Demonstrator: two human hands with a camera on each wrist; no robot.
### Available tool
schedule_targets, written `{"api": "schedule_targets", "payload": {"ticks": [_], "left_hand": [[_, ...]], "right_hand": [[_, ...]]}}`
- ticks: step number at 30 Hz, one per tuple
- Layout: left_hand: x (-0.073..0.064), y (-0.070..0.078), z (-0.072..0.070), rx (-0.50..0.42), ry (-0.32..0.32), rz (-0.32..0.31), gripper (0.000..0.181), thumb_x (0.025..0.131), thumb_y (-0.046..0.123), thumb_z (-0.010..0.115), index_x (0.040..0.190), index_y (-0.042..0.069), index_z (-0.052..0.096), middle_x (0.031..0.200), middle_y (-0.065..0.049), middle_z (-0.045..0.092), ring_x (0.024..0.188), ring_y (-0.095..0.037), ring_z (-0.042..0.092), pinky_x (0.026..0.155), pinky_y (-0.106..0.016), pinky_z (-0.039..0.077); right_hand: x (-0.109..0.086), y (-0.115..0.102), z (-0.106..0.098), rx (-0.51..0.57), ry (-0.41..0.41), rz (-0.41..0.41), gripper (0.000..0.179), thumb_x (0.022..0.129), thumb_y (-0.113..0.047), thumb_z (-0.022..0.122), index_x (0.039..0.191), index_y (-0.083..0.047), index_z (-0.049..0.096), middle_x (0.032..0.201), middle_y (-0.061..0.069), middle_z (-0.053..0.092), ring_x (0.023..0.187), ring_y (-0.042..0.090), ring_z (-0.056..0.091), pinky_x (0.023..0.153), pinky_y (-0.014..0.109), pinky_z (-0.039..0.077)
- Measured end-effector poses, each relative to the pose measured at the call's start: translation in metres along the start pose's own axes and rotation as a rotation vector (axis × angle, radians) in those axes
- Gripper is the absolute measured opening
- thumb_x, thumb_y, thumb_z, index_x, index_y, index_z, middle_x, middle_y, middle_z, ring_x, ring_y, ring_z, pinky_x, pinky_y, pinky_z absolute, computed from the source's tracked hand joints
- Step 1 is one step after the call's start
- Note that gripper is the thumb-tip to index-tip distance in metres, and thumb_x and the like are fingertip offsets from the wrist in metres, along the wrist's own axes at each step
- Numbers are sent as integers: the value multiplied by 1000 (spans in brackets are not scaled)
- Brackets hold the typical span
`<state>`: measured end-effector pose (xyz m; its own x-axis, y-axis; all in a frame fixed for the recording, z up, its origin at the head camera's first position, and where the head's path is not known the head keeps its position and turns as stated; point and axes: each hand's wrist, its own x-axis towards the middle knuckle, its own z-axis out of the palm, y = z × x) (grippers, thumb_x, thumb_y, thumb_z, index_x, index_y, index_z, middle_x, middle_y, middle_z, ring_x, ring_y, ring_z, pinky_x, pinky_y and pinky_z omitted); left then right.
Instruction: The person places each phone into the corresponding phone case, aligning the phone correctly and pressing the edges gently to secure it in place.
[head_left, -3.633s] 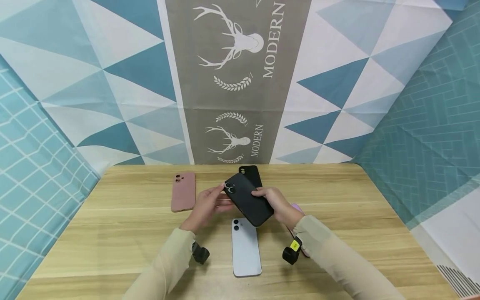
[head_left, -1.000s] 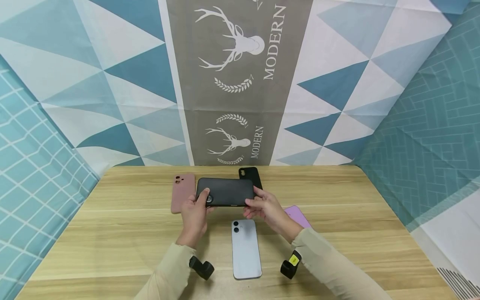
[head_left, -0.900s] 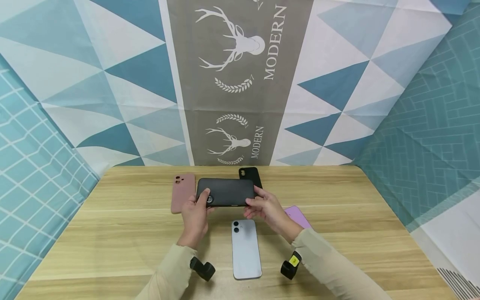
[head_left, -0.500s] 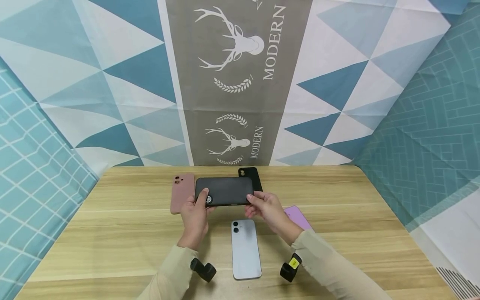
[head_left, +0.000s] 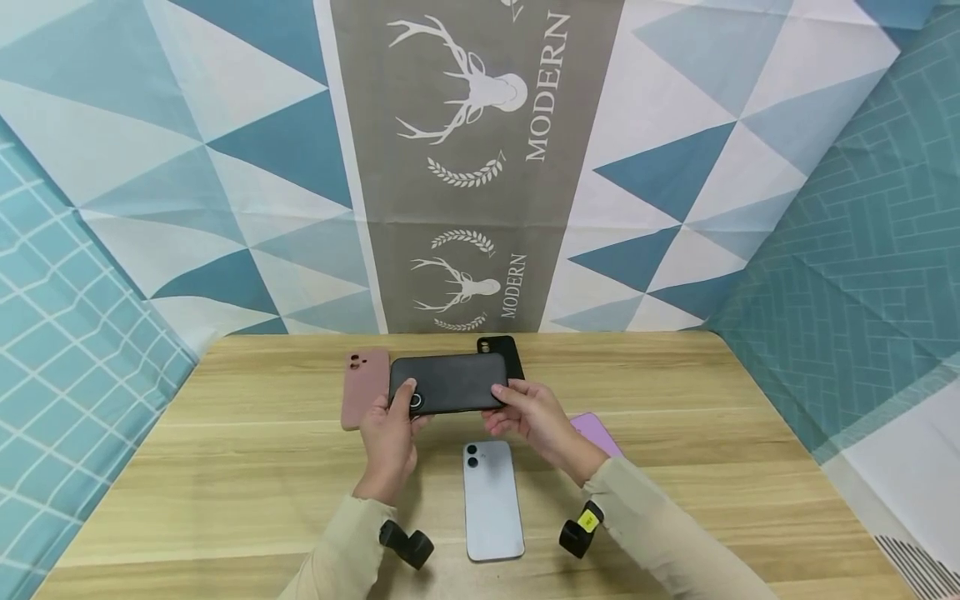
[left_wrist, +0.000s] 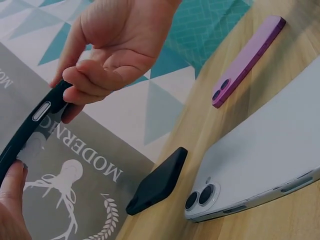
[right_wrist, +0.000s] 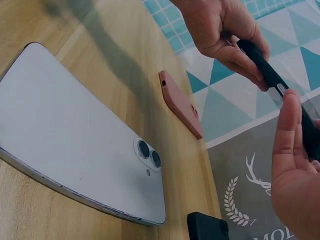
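Both hands hold a black smartphone [head_left: 457, 383] sideways above the table, back facing up, with its camera end at the left. My left hand [head_left: 388, 442] grips the left end, its thumb beside the lens ring. At the other end my right hand [head_left: 538, 421] pinches the lower corner between thumb and fingers. The left wrist view shows the phone's slim edge with a button [left_wrist: 41, 111] and a shiny, reflecting face underneath. Below the hands a white phone [head_left: 492, 504] lies on the table, lenses up.
On the wooden table [head_left: 225, 467], a pink phone case [head_left: 365, 387] lies at the back left and a black phone case [head_left: 512, 354] at the back middle. A purple phone [head_left: 596, 435] is partly hidden by the right forearm. A patterned cloth wall [head_left: 465, 192] stands behind.
Since the oldest frame, the black phone has swung from a slanted pose to level sideways and shifted left, and the left hand now grips its camera end. Over the last second little has moved.
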<state>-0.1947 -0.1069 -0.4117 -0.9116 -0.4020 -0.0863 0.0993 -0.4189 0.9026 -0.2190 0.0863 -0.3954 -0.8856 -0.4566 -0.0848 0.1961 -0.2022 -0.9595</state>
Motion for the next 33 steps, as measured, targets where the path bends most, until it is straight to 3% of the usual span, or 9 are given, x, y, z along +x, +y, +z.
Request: {"api": "schedule_targets", "payload": {"ticks": [8,17,20,24,28,33], "left_hand": [[-2,4,1,-5,0,-22,18,94,15,55,92,-2,51,74,3,63,53,-2,62,48,-13,52],[-3,3,2,-41,-24,-50,19,94,16,55,93,-3,50,72,3,63,55,-3,63,48,-13,51],[-4,1,4,-59,-26,-45,23,94,19,57,96,-2,52,73,3,65,60,-3,65,53,-16,55],[-5,-1,6,-67,-41,-22,37,91,25,62,111,-5,55,82,5,68,73,-5,69,68,-21,58],[-9,-4,10,-64,-82,-1,44,88,22,66,119,-7,55,85,3,71,75,-8,70,72,-24,58],[-17,-12,16,5,-207,-38,41,88,20,66,115,-9,55,88,-6,73,77,-13,71,77,-29,58]], "right_hand": [[0,-1,0,-37,18,20,12,95,-15,54,94,-3,50,70,2,69,59,7,65,59,20,56],[0,-6,0,-16,-4,81,23,92,-11,57,108,3,50,73,4,69,66,10,67,65,21,57],[0,-5,2,-6,23,64,16,92,-8,54,105,2,50,70,3,69,62,8,66,61,19,55],[1,-7,5,28,51,48,12,92,-6,51,103,0,50,67,1,69,58,7,64,59,18,54],[2,-9,6,59,82,48,13,92,-6,51,103,1,49,65,0,68,57,6,64,58,18,54],[4,-10,7,72,100,57,9,93,-6,51,100,-1,50,63,-1,67,57,6,64,59,19,55]]}}
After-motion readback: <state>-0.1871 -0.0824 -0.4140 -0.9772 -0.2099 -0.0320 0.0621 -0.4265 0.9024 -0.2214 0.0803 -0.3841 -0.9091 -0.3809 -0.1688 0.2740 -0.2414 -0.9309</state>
